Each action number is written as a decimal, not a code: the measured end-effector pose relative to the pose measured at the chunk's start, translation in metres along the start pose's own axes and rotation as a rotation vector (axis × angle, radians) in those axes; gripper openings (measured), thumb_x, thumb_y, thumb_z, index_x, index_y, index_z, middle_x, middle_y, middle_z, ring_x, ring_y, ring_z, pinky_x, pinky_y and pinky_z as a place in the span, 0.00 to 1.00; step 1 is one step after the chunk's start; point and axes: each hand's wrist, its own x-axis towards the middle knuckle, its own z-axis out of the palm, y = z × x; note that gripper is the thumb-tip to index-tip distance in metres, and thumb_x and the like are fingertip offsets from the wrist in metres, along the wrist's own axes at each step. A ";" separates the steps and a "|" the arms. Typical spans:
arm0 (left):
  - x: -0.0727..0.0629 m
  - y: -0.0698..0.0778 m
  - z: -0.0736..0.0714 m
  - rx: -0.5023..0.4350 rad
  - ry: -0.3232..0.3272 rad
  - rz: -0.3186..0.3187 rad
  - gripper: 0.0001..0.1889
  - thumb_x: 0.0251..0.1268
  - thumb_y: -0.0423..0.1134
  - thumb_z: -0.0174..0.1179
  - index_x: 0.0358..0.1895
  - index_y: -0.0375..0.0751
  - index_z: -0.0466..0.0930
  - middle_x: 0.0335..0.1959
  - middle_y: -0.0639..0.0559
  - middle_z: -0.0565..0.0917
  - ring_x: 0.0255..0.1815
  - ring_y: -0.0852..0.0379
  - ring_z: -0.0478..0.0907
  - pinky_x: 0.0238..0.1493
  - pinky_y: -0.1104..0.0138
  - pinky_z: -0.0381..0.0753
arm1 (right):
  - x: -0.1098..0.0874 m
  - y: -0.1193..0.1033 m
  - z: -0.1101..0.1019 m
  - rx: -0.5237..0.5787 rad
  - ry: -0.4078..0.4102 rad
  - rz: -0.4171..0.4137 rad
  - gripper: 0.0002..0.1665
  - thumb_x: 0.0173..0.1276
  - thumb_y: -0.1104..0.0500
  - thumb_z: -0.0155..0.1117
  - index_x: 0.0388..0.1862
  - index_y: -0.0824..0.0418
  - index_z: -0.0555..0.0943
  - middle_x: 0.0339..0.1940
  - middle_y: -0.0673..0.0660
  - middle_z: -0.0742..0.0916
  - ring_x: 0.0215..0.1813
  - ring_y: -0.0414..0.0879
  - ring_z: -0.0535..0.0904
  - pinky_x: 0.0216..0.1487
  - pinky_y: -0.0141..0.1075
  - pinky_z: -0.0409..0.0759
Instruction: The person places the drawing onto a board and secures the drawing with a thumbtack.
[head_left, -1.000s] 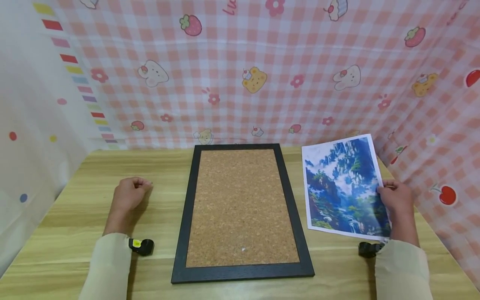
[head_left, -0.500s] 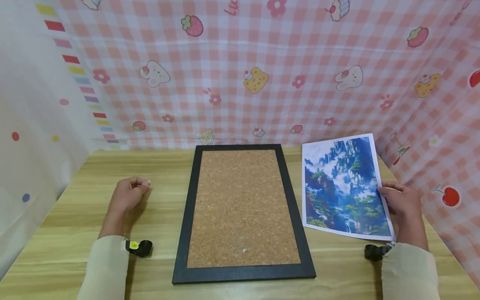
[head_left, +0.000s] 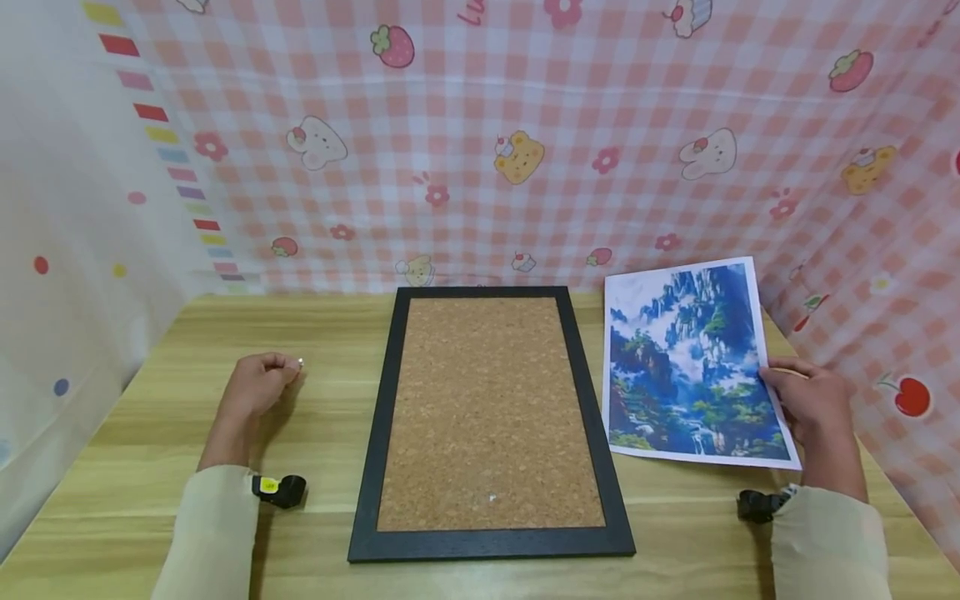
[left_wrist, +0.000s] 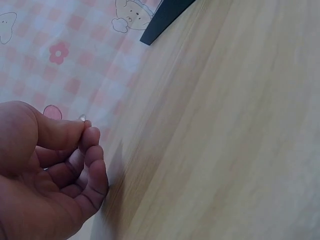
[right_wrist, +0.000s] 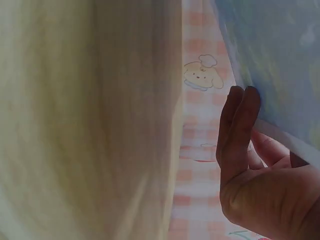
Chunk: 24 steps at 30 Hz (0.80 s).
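Observation:
A black-framed cork board lies on the wooden table between the two hands. To its left, my left hand pinches a tiny shiny tack-like piece between thumb and forefinger. In the left wrist view only a clear tip of the piece shows past the fingertips. Beyond the board's right side, my right hand pinches the right edge of a white-bordered landscape print with blue mountains and a waterfall. The print is held tilted up, its lower left corner overlapping the board's frame in the head view.
A small whitish spot shows near the lower part of the cork. The wooden table runs back to a pink checked cloth hanging behind, with cloth also on the left and right sides.
The right hand has shifted slightly right, and the print now stands a little more upright. The left hand stays nearly in place, the shiny piece now showing at its fingertips. The head view has shifted slightly.

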 end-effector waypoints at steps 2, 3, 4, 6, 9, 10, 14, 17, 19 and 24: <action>0.000 0.001 0.001 -0.010 -0.002 -0.007 0.14 0.77 0.38 0.52 0.45 0.26 0.78 0.39 0.48 0.78 0.41 0.54 0.71 0.38 0.68 0.73 | -0.002 -0.003 0.001 -0.013 -0.001 -0.013 0.29 0.78 0.52 0.58 0.71 0.65 0.70 0.24 0.39 0.80 0.26 0.38 0.83 0.31 0.36 0.85; 0.000 0.001 0.001 -0.015 -0.002 -0.012 0.14 0.77 0.38 0.52 0.46 0.26 0.78 0.38 0.48 0.78 0.41 0.54 0.71 0.38 0.68 0.73 | -0.003 -0.005 0.001 -0.015 0.001 -0.019 0.29 0.78 0.52 0.58 0.71 0.65 0.71 0.24 0.39 0.80 0.26 0.37 0.83 0.31 0.36 0.85; 0.000 0.001 0.001 -0.021 -0.002 -0.015 0.14 0.77 0.38 0.52 0.46 0.26 0.78 0.38 0.48 0.78 0.40 0.55 0.71 0.37 0.68 0.73 | -0.003 -0.006 0.002 -0.015 0.000 -0.024 0.28 0.78 0.52 0.58 0.70 0.65 0.71 0.24 0.38 0.80 0.26 0.37 0.83 0.31 0.35 0.85; 0.000 0.002 0.001 -0.035 0.000 -0.022 0.14 0.77 0.38 0.52 0.46 0.26 0.78 0.38 0.49 0.77 0.40 0.55 0.70 0.37 0.68 0.73 | -0.005 -0.009 0.003 -0.001 0.000 -0.031 0.26 0.78 0.53 0.58 0.69 0.64 0.73 0.24 0.38 0.80 0.27 0.37 0.83 0.30 0.35 0.85; -0.001 0.002 0.001 -0.048 -0.003 -0.026 0.15 0.79 0.40 0.51 0.47 0.27 0.77 0.39 0.49 0.77 0.40 0.55 0.70 0.38 0.67 0.73 | -0.007 -0.011 0.004 0.028 -0.006 -0.038 0.23 0.78 0.54 0.59 0.67 0.61 0.74 0.25 0.38 0.80 0.27 0.37 0.83 0.30 0.34 0.85; -0.001 0.002 0.001 -0.053 -0.006 -0.025 0.15 0.79 0.40 0.51 0.47 0.27 0.77 0.40 0.49 0.77 0.40 0.55 0.70 0.38 0.67 0.73 | -0.008 -0.012 0.004 0.037 -0.009 -0.039 0.22 0.78 0.54 0.59 0.66 0.59 0.75 0.25 0.38 0.81 0.27 0.37 0.83 0.29 0.35 0.85; 0.000 0.003 0.002 -0.063 -0.011 -0.015 0.16 0.80 0.42 0.51 0.47 0.27 0.77 0.40 0.50 0.77 0.39 0.56 0.70 0.37 0.66 0.74 | -0.010 -0.016 0.004 0.067 -0.021 -0.048 0.17 0.77 0.54 0.60 0.61 0.55 0.77 0.25 0.39 0.82 0.27 0.38 0.84 0.29 0.35 0.85; 0.000 0.003 0.002 -0.059 -0.009 0.016 0.17 0.80 0.42 0.51 0.47 0.27 0.77 0.39 0.50 0.78 0.39 0.57 0.70 0.36 0.67 0.74 | -0.013 -0.017 0.005 0.104 -0.045 -0.085 0.12 0.77 0.55 0.61 0.56 0.53 0.80 0.26 0.39 0.83 0.27 0.38 0.84 0.29 0.34 0.85; -0.001 0.003 0.002 -0.047 -0.009 0.037 0.16 0.81 0.41 0.51 0.47 0.27 0.77 0.39 0.50 0.79 0.38 0.57 0.70 0.35 0.68 0.74 | -0.014 -0.016 0.005 0.144 -0.074 -0.115 0.08 0.77 0.56 0.61 0.51 0.50 0.82 0.27 0.40 0.83 0.28 0.38 0.84 0.29 0.35 0.85; -0.001 0.003 0.002 -0.008 -0.017 0.078 0.16 0.81 0.40 0.51 0.47 0.26 0.77 0.40 0.47 0.78 0.38 0.56 0.70 0.34 0.69 0.73 | -0.016 -0.017 0.003 0.224 -0.134 -0.184 0.08 0.76 0.57 0.62 0.39 0.44 0.85 0.29 0.41 0.84 0.29 0.39 0.84 0.29 0.34 0.85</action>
